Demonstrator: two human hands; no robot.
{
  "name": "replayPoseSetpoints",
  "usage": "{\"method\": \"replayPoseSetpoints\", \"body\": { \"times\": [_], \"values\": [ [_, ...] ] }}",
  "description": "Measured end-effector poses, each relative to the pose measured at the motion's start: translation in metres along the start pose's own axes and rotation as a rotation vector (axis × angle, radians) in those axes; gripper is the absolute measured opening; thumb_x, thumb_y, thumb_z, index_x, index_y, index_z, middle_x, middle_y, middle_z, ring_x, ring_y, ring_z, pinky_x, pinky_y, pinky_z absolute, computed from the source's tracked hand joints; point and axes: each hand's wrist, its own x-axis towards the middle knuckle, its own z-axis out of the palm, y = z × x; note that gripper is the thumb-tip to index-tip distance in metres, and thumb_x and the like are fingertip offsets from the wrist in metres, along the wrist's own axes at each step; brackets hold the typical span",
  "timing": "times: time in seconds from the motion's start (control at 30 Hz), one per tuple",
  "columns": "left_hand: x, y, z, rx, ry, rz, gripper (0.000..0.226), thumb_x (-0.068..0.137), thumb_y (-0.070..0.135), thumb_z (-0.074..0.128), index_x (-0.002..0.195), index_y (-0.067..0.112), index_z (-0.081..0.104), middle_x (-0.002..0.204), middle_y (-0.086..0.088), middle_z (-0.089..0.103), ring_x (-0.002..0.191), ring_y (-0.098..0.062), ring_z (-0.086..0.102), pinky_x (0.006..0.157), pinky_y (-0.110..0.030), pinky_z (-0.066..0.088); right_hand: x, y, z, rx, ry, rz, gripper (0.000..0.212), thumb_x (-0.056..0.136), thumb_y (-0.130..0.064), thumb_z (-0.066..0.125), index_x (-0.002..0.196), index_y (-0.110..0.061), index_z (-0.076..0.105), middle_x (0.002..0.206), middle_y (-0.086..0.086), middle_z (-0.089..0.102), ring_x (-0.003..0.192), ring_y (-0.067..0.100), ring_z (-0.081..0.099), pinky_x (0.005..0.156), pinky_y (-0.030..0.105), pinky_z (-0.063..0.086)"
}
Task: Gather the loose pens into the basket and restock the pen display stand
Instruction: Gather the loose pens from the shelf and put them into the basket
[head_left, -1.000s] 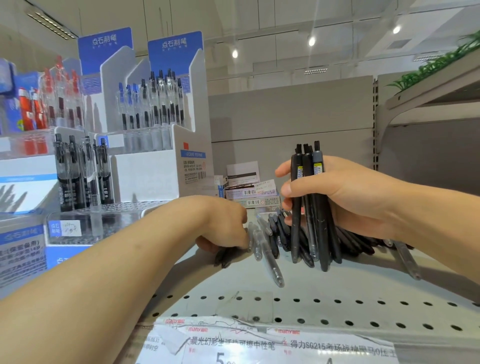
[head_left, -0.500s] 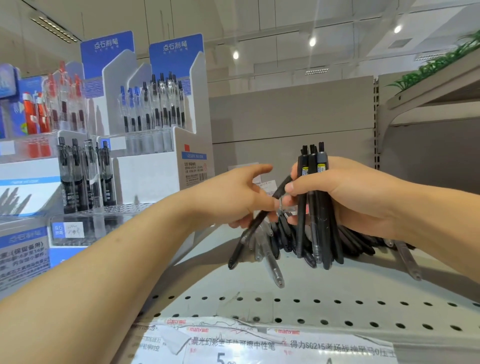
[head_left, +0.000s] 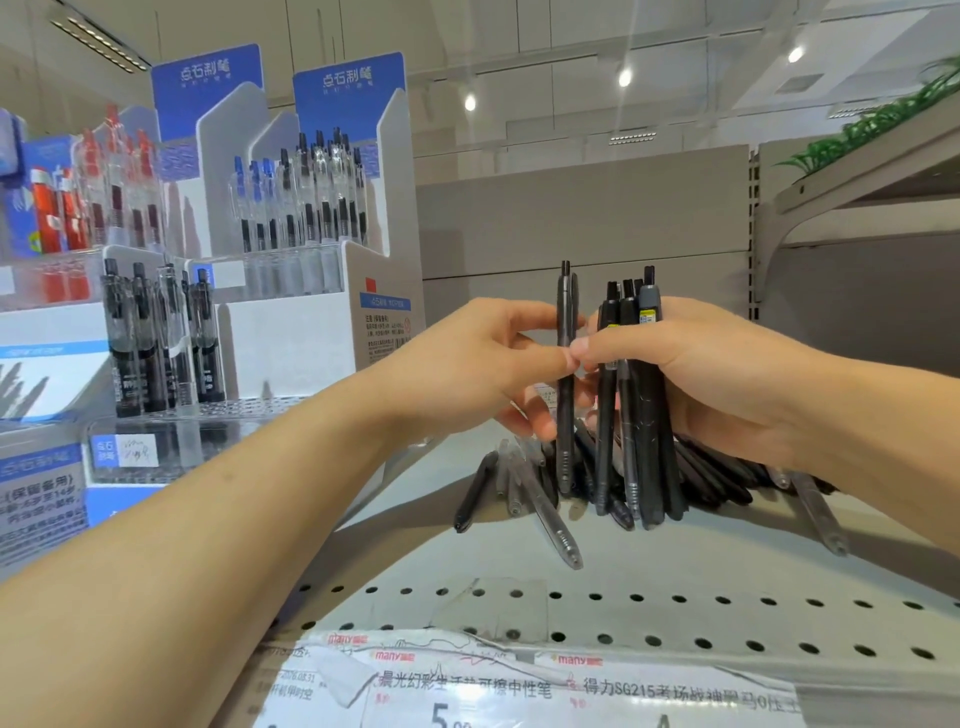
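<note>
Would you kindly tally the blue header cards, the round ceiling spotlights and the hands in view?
Header cards: 2
Spotlights: 3
Hands: 2, left hand gripping a pen, right hand gripping a bundle
Total: 7

The left hand (head_left: 467, 369) holds one black pen (head_left: 565, 384) upright beside the bundle (head_left: 636, 415) gripped by the right hand (head_left: 727, 379), above loose pens (head_left: 540, 499) on the shelf (head_left: 675, 566).
</note>
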Motion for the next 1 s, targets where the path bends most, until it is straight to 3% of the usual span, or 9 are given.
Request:
{"method": "replayPoseSetpoints", "body": {
  "times": [0.2,0.3,0.37,0.47,0.57,0.63,0.73,0.87,1.0],
  "values": [
    [0.001,0.002,0.002,0.066,-0.076,-0.003,0.026,0.099,0.014,0.059,0.125,0.017,0.061,0.094,-0.001,0.076,0.079,-0.024,0.076,0.071,-0.031,0.062,0.001,0.003,0.000,-0.017,0.032,-0.001,0.009,0.090,-0.024,0.073,0.094,-0.016,0.076,0.084,0.010,0.075,0.080,0.027,0.075,0.079,0.045,0.059],
    [0.004,-0.003,-0.007,0.249,0.055,-0.084,0.038,0.095,0.013,0.055,0.131,0.024,0.061,0.087,0.003,0.077,0.068,-0.018,0.075,0.062,-0.027,0.060,0.000,0.001,0.002,-0.012,0.051,0.010,0.007,0.089,-0.020,0.073,0.087,-0.013,0.071,0.077,0.008,0.071,0.070,0.022,0.071,0.068,0.038,0.057],
    [0.007,-0.011,-0.012,0.487,0.117,-0.151,0.039,0.095,0.020,0.057,0.133,0.025,0.059,0.079,0.003,0.075,0.058,-0.011,0.072,0.054,-0.023,0.059,0.000,0.001,0.003,0.012,0.075,0.021,0.007,0.089,-0.017,0.073,0.091,-0.010,0.071,0.083,0.011,0.072,0.079,0.023,0.074,0.073,0.040,0.059],
    [0.006,-0.021,-0.009,0.724,-0.051,-0.320,0.050,0.094,0.032,0.062,0.142,0.024,0.050,0.080,0.002,0.072,0.051,-0.010,0.070,0.050,-0.024,0.058,-0.001,-0.001,0.007,0.101,0.086,0.031,0.016,0.090,-0.007,0.069,0.106,-0.006,0.068,0.085,0.013,0.073,0.087,0.025,0.078,0.073,0.042,0.064],
    [0.008,-0.028,-0.004,0.888,-0.203,-0.405,0.061,0.091,0.040,0.062,0.147,0.029,0.040,0.099,0.000,0.069,0.051,-0.009,0.070,0.050,-0.023,0.057,-0.003,-0.002,0.010,0.087,0.083,0.029,0.031,0.088,-0.003,0.069,0.118,0.000,0.060,0.085,0.018,0.075,0.088,0.029,0.078,0.082,0.050,0.061],
    [0.011,-0.030,-0.002,0.897,-0.238,-0.425,0.061,0.092,0.036,0.060,0.149,0.030,0.038,0.105,-0.001,0.066,0.051,-0.009,0.069,0.049,-0.023,0.055,-0.003,-0.002,0.010,0.046,0.081,0.019,0.032,0.086,-0.004,0.071,0.117,-0.005,0.063,0.093,0.021,0.076,0.093,0.032,0.076,0.087,0.052,0.060],
    [0.011,-0.030,-0.001,0.819,-0.260,-0.475,0.060,0.093,0.031,0.059,0.149,0.030,0.036,0.090,0.001,0.062,0.044,-0.007,0.065,0.044,-0.020,0.050,-0.004,-0.002,0.010,0.062,0.063,0.006,0.030,0.084,-0.003,0.073,0.113,-0.009,0.067,0.095,0.015,0.077,0.084,0.027,0.076,0.085,0.048,0.062],
    [0.008,-0.029,-0.004,0.750,-0.287,-0.520,0.070,0.089,0.029,0.064,0.151,0.030,0.032,0.080,-0.007,0.071,0.047,-0.017,0.061,0.049,-0.023,0.052,-0.004,-0.001,0.010,0.090,0.051,-0.005,0.029,0.087,0.001,0.069,0.109,-0.018,0.067,0.082,0.008,0.071,0.081,0.023,0.072,0.077,0.042,0.061],
    [0.006,-0.024,-0.004,0.729,-0.299,-0.526,0.076,0.087,0.031,0.069,0.152,0.034,0.029,0.066,0.000,0.069,0.045,-0.017,0.061,0.048,-0.024,0.053,-0.005,-0.003,0.010,0.124,0.039,-0.001,0.034,0.084,0.006,0.069,0.109,-0.017,0.065,0.075,0.006,0.072,0.089,0.033,0.074,0.088,0.050,0.061]
  ]
}}
